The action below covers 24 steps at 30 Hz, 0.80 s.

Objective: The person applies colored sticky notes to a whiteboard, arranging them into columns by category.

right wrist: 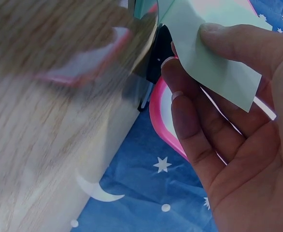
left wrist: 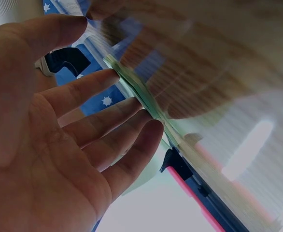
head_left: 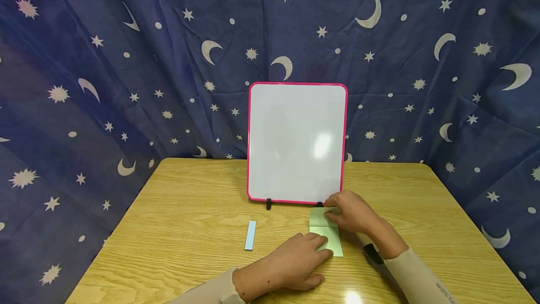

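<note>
A pale green sticky note pad [head_left: 333, 243] lies on the table right of centre. My left hand [head_left: 297, 259] rests its fingertips on the pad, and the left wrist view shows those fingers [left wrist: 103, 92] nearly straight against the stacked sheets [left wrist: 136, 87]. At the pad's far side my right hand [head_left: 354, 212] holds the raised top sticky note [head_left: 319, 217]. Seen from the right wrist, the thumb [right wrist: 228, 38] lies on one face of the lifted sheet [right wrist: 214, 67] and the fingers are behind it, pinching it. The sheet curves up from the pad.
Behind the pad a whiteboard [head_left: 295, 144] with a pink frame stands upright on small black feet [head_left: 268, 204]. A narrow light blue strip [head_left: 250, 235] lies on the wooden table [head_left: 190, 210] to the left. A blue curtain [head_left: 168, 60] with moons and stars hangs behind.
</note>
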### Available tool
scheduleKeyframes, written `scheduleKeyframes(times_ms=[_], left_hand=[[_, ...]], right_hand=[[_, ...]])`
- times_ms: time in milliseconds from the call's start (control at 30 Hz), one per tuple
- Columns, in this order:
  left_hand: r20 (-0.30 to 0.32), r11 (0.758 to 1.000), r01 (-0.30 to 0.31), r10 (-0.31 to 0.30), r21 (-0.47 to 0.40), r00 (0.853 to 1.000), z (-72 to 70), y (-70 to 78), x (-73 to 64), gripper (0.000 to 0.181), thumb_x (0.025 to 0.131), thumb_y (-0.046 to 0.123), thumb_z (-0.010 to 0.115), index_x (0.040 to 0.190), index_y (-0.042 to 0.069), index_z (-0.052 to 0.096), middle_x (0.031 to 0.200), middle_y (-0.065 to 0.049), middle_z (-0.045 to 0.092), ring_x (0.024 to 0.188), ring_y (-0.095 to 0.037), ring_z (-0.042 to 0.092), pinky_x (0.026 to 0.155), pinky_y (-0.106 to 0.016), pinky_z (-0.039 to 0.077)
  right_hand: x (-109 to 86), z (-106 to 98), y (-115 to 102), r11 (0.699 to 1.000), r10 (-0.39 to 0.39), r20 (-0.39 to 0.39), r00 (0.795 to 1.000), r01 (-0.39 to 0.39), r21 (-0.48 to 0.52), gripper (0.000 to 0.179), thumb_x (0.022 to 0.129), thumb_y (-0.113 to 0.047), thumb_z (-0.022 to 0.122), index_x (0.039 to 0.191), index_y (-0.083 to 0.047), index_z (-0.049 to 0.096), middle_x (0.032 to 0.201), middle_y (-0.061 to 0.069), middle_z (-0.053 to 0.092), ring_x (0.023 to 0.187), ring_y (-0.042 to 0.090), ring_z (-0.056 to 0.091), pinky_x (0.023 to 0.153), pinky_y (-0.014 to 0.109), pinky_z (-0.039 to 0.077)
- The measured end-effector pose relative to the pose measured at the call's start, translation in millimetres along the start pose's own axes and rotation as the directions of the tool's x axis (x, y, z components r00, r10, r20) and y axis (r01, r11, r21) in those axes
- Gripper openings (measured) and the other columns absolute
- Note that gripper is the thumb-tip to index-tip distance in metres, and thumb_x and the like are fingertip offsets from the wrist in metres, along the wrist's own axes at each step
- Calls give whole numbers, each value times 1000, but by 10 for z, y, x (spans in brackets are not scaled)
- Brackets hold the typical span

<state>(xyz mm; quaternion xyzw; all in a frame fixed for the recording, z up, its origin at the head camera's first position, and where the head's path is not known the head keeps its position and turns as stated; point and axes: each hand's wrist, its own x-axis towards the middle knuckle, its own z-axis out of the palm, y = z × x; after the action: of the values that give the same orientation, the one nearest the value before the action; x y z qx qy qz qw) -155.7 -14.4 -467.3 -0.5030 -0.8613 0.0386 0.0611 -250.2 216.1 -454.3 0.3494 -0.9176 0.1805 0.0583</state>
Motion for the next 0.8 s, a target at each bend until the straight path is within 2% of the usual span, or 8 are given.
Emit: scheduleKeyframes(times_ms=[133,333,467,800], left_hand=[[0,1000,1,-1,0,1000,2,2,1,47,98,52,69,137,25,65,143,0,58,132,-13,56,94,-28,52],[-6,1000,1,-1,4,1000,4,3,3,47,98,51,69,137,25,65,143,0,59,132,-14,56,95,-28,53],[1,1000,0,0,-2,1000,4,3,4,48,98,51,69,138,25,65,143,0,59,133,-14,55,96,-28,53],[1,1000,-2,2,-5,1000,8,4,-7,48,99,51,68,138,24,65,145,-1,59,134,-15,55,99,-30,53]], right_hand=[[9,-6,10,1000,12,-5,1000,-12,-2,10,85,-7,85,84,-15,79,78,-15,68,70,2,54,63,26,49],[41,-51,16,1000,7,-80,997,-8,-11,14,83,-5,84,83,-16,77,76,-14,65,68,5,55,63,29,51],[69,-95,12,1000,-9,-103,995,8,-9,14,83,-4,83,82,-16,76,77,-13,66,69,7,59,64,30,52],[99,-203,-1,1000,-11,-167,986,9,-11,10,85,-5,83,90,-11,78,87,-3,74,73,18,70,66,34,58]])
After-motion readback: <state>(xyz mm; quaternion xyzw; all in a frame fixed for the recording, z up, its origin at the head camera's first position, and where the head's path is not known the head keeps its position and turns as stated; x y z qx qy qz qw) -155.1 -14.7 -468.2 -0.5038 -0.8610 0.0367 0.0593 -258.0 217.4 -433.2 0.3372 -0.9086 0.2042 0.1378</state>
